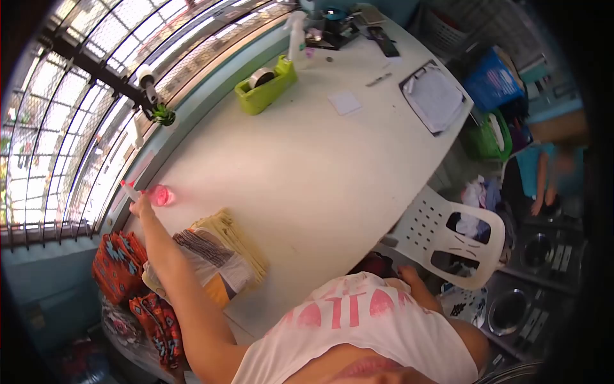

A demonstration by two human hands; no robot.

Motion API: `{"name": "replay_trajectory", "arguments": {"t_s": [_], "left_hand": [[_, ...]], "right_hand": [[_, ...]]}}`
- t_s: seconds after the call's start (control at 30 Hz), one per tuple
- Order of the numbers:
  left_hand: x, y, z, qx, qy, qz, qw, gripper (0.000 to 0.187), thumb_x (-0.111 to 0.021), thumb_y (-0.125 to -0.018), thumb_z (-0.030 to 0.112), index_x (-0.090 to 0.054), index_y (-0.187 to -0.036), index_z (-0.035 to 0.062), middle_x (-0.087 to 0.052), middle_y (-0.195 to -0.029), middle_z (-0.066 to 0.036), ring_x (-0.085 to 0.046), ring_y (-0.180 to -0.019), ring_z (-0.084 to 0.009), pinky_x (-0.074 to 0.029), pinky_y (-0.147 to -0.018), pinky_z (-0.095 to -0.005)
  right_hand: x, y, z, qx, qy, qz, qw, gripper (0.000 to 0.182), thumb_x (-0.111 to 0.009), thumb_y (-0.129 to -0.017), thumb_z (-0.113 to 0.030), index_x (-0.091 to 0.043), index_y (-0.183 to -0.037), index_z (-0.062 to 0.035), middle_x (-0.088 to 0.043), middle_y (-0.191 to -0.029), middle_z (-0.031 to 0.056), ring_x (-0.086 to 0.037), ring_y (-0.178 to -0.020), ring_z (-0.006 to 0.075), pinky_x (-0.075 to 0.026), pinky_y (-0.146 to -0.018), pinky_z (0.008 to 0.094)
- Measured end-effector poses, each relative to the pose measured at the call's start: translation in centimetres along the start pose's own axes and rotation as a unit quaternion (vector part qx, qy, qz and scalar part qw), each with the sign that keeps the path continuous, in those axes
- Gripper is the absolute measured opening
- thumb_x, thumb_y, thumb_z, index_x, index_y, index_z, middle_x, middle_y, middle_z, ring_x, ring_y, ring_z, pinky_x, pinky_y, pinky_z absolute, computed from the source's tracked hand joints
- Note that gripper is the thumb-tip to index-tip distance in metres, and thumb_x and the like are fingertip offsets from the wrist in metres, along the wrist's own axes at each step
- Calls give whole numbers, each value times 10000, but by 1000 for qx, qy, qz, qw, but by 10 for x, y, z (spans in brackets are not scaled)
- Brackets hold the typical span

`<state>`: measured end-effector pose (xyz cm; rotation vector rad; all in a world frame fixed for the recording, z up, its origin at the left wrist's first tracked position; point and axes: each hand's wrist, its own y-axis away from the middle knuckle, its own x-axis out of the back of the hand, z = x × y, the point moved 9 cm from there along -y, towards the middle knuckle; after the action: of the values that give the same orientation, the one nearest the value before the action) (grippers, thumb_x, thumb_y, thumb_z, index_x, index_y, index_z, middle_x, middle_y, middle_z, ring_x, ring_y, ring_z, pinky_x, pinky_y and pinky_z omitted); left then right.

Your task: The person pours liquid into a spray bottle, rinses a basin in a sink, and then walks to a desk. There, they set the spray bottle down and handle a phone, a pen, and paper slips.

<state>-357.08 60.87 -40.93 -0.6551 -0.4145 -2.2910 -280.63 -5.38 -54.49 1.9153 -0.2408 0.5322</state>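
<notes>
My left hand (141, 204) reaches to the table's window-side edge. Its fingers are closed around the neck of a spray bottle (161, 195) with a red and white trigger head and pink liquid in its base. Below my forearm lie folded cloths (220, 259), yellow, grey-striped and white. My right hand (407, 274) is low beside my body, near the white plastic chair (441, 233); its fingers are too unclear to make out.
The white table (300, 173) holds a green basket (265, 86) with a tape roll, a white spray bottle (296, 38), a paper (345, 103) and a clipboard (433, 96). Red patterned fabric (120, 265) is stacked at left. Another person (543, 169) is at far right, near washing machines (511, 310).
</notes>
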Motion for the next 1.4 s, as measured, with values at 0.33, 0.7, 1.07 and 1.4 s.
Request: {"name": "replay_trajectory", "arguments": {"t_s": [0.33, 0.7, 1.07, 1.4], "left_hand": [[37, 171, 201, -271, -370, 133, 879, 898, -652, -639, 257, -96, -1340, 178, -19, -1388, -159, -58, -1240, -477, -121, -932, -646], [-169, 434, 262, -571, -127, -207, 784, 361, -685, -644, 123, -544, -975, 89, -503, -1092, -97, -421, -1067, -295, -334, -906, -404], [-451, 566, 230, -451, -284, -374, 759, 633, -716, -573, 116, -451, -1148, 128, -405, -1222, -68, -397, -1111, -301, -368, -905, -414], [-499, 566, 233, -337, -414, -342, 773, 760, -664, -538, 27, -368, -1226, 153, -364, -1234, -34, -404, -1113, -279, -343, -908, -449]], "right_hand": [[15, -26, -61, -80, 40, 5, 996, 545, -440, -802, -439, -516, -1110, 4, -499, -1116, 221, -486, -1034, 336, -377, -861, 398], [77, -115, -112, -18, 159, -69, 985, 535, -405, -809, -425, -486, -1141, -13, -424, -1220, 206, -412, -1130, 330, -313, -949, 377], [367, -297, -14, 5, -163, 248, 955, 329, -541, -786, -218, -521, -1007, 25, -563, -927, 175, -539, -818, 269, -439, -738, 333], [528, -267, -417, 420, -141, 354, 824, 534, -673, -726, -229, -392, -1131, -25, -451, -1086, 145, -446, -985, 244, -385, -802, 348]]}}
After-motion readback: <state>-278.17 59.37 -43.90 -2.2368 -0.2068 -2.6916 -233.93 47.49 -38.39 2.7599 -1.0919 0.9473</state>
